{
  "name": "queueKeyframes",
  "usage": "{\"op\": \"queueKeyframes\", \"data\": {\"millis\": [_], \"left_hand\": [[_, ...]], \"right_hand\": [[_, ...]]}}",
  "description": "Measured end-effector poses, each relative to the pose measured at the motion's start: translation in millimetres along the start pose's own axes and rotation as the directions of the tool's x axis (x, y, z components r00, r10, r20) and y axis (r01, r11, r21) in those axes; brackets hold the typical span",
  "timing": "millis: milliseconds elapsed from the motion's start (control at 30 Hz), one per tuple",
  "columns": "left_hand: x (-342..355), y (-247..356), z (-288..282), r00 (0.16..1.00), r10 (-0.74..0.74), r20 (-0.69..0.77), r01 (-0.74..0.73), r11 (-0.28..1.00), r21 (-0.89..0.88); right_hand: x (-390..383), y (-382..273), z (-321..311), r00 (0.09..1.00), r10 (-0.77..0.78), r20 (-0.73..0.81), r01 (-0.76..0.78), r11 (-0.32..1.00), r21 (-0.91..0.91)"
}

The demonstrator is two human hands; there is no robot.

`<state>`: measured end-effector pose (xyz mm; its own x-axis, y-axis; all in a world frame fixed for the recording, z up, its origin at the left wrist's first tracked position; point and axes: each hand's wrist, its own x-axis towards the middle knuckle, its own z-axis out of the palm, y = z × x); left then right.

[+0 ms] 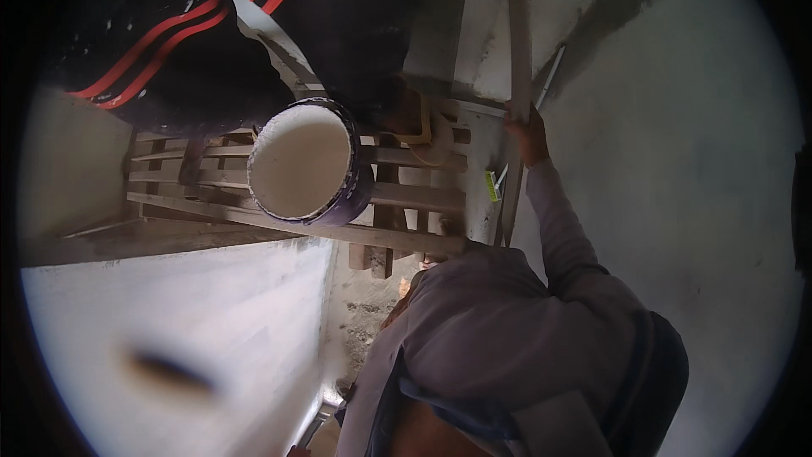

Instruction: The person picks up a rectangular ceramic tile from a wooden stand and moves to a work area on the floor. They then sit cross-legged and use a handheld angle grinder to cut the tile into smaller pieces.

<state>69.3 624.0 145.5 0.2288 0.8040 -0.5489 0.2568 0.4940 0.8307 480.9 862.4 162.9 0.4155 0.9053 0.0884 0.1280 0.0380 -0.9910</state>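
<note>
Arm [554,203] outstretched, right hand [529,137] around long bar [518,42]; left hand [298,451] at lower edge, grip unclear.

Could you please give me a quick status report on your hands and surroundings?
Right hand gripping long batten; left hand not clearly visible. Bucket standing left on slatted platform. Black, red-striped clothing beside it.
</note>
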Motion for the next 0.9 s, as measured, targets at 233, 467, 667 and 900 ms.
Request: {"op": "queueKeyframes", "data": {"millis": [233, 467, 667, 900], "left_hand": [[7.8, -33.7, 0.7, 0.996, -0.019, -0.090, 0.004, 0.987, -0.158], [9.9, -47.5, 14.3, 0.976, -0.118, -0.183, 0.058, 0.950, -0.306], [10.5, -42.6, 38.4, 0.913, -0.305, -0.271, 0.164, 0.882, -0.441], [14.4, -23.3, 64.1, 0.818, -0.462, -0.344, 0.219, 0.802, -0.556]], "right_hand": [[41.1, -35.8, 12.9, 0.994, -0.011, 0.110, 0.009, 1.000, 0.021], [77.4, -29.9, 29.4, 0.986, -0.008, 0.166, 0.004, 1.000, 0.021], [113.9, -23.0, 43.8, 0.972, 0.034, 0.231, -0.051, 0.996, 0.067], [155.6, 1.0, 64.8, 0.914, 0.084, 0.396, -0.122, 0.990, 0.070]]}}
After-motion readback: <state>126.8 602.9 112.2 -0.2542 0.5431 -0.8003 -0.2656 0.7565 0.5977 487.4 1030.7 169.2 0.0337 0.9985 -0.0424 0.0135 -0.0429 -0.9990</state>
